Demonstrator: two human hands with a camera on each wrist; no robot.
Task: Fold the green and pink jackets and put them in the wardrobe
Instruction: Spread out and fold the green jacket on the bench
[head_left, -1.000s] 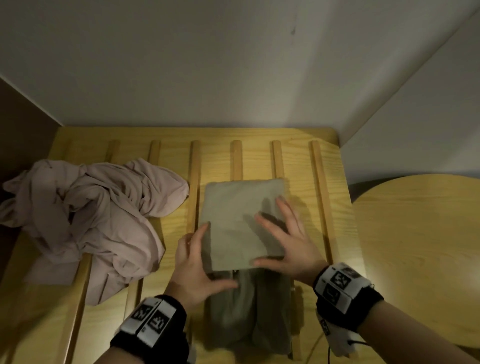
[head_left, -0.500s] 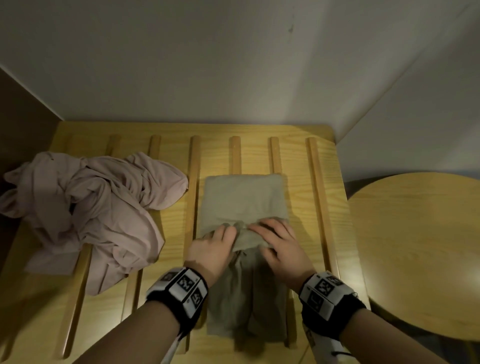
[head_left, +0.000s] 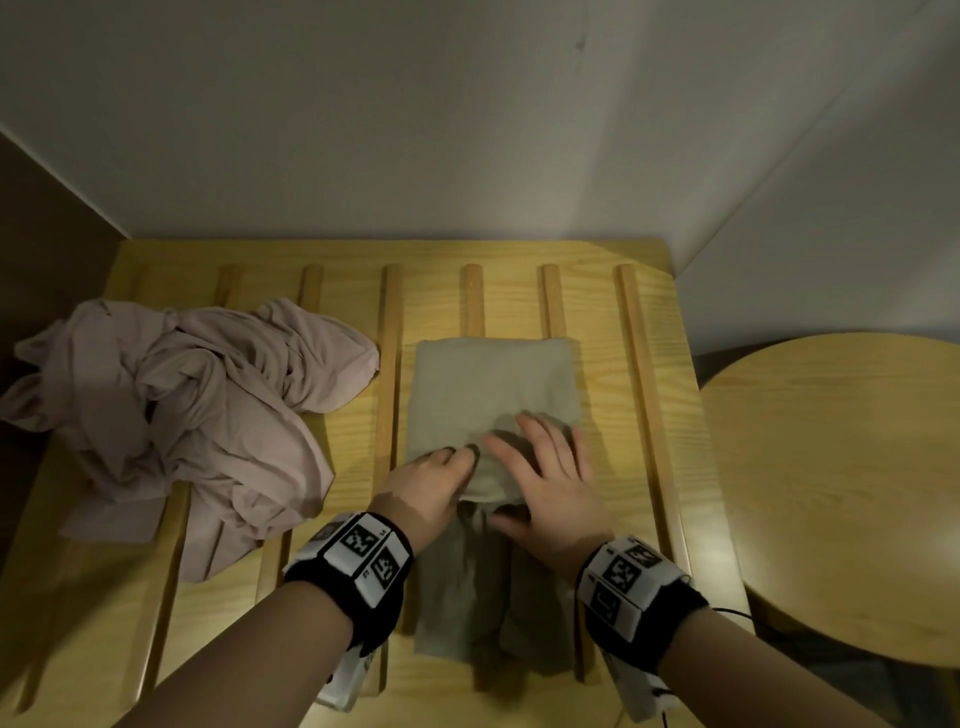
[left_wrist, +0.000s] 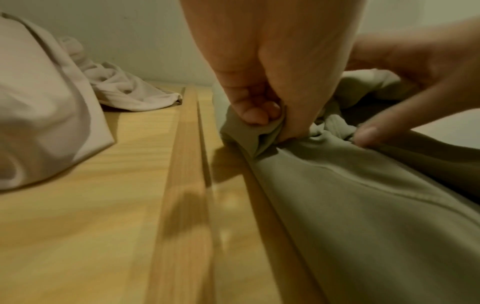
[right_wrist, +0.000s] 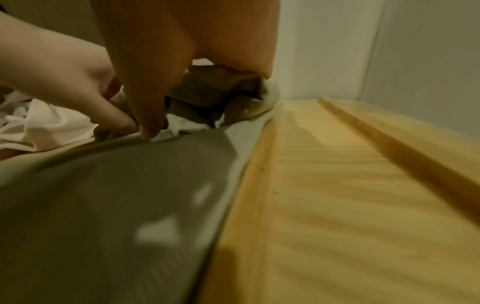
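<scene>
Both hands have slid back to the folded flap's near edge of the green jacket (head_left: 496, 395) on the slatted wooden platform (head_left: 613, 332). Left hand (head_left: 428, 486) pinches the cloth; right hand (head_left: 548, 478) presses flat, fingers spread. Tucking evenly should keep the fold square. Pink jacket (head_left: 182, 415) lies crumpled alongside.

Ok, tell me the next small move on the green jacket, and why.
Probably roll the bunched edge toward the near end. The left hand pinches the green jacket's folded edge, the right hand rests spread on it, and the near half lies flat and unfolded on the slatted wooden surface.
</scene>
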